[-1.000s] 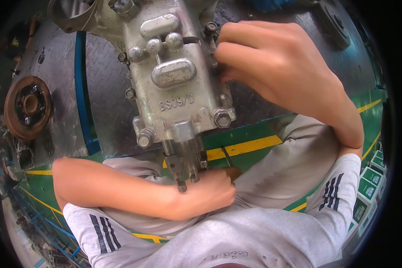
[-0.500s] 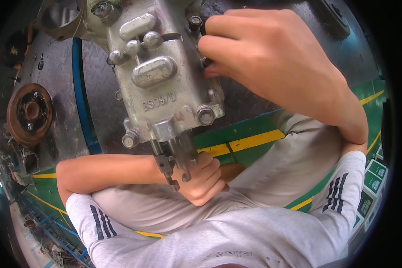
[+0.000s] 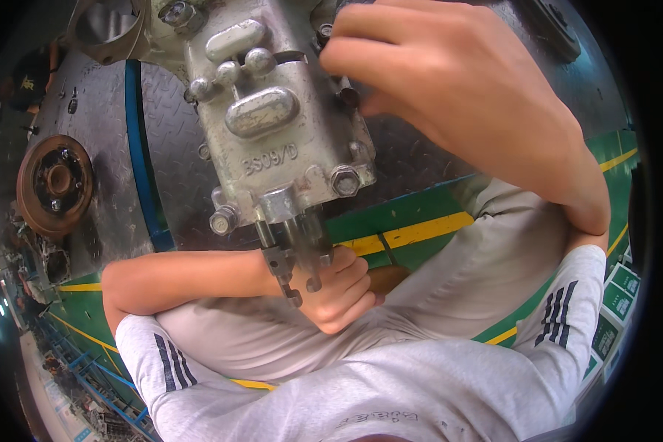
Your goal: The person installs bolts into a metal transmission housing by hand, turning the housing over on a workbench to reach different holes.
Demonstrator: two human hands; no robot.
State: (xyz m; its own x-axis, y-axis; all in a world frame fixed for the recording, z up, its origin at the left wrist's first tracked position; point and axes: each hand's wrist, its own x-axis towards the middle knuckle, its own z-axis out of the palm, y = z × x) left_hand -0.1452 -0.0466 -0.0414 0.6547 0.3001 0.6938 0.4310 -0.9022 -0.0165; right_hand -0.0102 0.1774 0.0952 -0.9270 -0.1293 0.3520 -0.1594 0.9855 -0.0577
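Observation:
A grey cast-metal gearbox housing (image 3: 283, 155) stands in front of me, with raised ribs and bolts at its near corners. Dark steel shift rods (image 3: 302, 250) with notched ends stick out of its near end. At the housing's right side is my right hand (image 3: 449, 88), fingers curled in by a bolt (image 3: 325, 31) and a dark round-ended part (image 3: 348, 96). Its fingertips are partly hidden, so what they grip cannot be made out. My left hand (image 3: 339, 291) is closed in a fist beyond the rods, near my lap; whatever lies inside it is hidden.
The housing is over a dark tread-plate bench (image 3: 191, 147) with a blue strip (image 3: 136, 140). A rusty round disc (image 3: 57, 186) lies on the left, with small bolts (image 3: 73, 104) farther back. Green-and-white boxes (image 3: 619, 295) stand at the right. Another person's arm (image 3: 54, 62) shows far left.
My right hand's fingers have shifted slightly up along the housing's side, and the thumb has drawn away from it. The whole view has moved a little. My left hand stays closed.

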